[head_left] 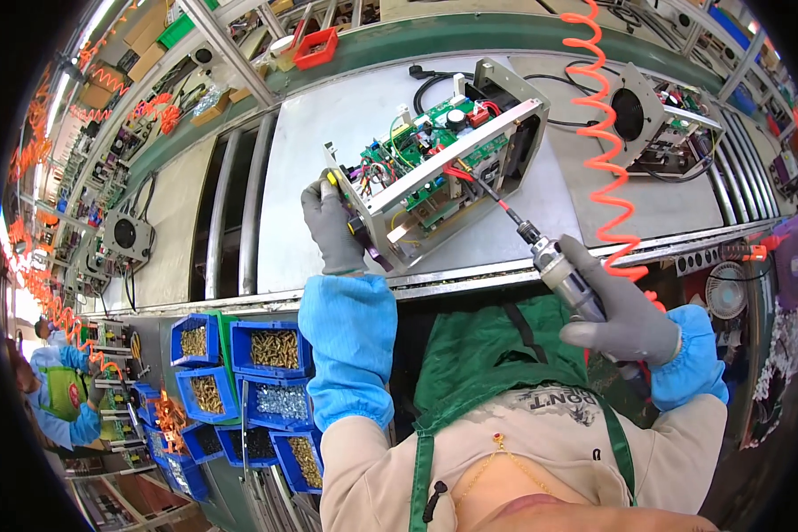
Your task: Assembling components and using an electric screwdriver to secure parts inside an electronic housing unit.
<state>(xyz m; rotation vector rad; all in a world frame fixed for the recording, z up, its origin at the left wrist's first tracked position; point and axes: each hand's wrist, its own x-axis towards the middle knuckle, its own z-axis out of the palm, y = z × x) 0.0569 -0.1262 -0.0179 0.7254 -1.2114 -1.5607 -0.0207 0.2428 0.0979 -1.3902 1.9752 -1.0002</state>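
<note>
In front of me an open metal chassis with a green circuit board and coloured wires sits tilted on a pale board. My left hand, in a grey glove, grips its front panel, near a yellow knob. My right hand, gloved too, is closed round a silver and black air screwdriver. The screwdriver's long bit points up and left into the chassis side, close to red parts. Whether its tip touches a screw I cannot tell.
An orange coiled air hose hangs right of the chassis. Another chassis with a fan stands beyond it. Blue bins of screws and small parts stand lower left. Rollers cross the line at left. A co-worker is far left.
</note>
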